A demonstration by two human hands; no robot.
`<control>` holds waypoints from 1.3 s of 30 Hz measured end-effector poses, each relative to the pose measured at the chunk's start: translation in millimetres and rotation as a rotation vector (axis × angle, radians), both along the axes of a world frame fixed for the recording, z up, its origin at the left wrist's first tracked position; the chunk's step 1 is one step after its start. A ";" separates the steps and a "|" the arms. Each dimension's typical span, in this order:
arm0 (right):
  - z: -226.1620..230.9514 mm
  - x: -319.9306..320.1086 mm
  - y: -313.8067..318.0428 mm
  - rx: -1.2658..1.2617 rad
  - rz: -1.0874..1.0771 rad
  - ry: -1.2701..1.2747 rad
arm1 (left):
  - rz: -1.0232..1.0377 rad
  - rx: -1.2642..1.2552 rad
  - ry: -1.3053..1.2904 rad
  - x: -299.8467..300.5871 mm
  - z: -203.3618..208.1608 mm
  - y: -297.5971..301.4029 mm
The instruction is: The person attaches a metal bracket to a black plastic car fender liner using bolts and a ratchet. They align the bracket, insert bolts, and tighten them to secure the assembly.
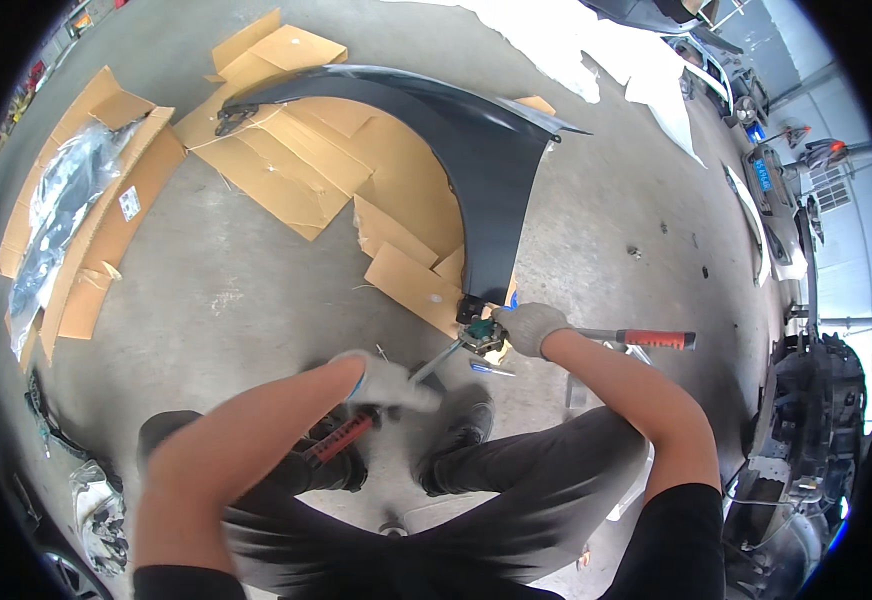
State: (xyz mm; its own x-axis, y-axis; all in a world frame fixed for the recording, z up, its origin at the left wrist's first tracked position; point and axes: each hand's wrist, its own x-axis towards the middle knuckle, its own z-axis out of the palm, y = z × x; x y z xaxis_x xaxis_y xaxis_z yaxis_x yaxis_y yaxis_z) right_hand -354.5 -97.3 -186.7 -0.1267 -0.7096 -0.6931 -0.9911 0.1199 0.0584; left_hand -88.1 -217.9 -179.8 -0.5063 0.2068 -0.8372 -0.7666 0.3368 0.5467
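Floor (pixel 246 290), fender (pixel 496 180) (black), beyond right hand (pixel 533 329)

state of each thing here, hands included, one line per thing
left hand: gloved, blurred, grip unclear
right hand: gloved, by metal tool head, grip unclear
right red grip: well apart from left red grip
dark fender: over opened-out cardboard
cardboard box: open
clear plastic: crumpled, in the box
small blue-and-white item: lying on floor
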 end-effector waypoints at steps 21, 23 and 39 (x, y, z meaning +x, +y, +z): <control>138.6 -49.0 178.5 0.147 -0.354 0.080 | -0.098 -0.485 0.119 33.7 43.7 -56.5; 128.4 -49.0 189.8 0.035 -0.336 0.066 | -0.080 -0.339 0.051 35.1 47.8 -73.6; 111.4 -47.2 203.3 0.034 -0.542 -0.001 | 0.215 0.101 -0.017 45.7 91.2 -95.3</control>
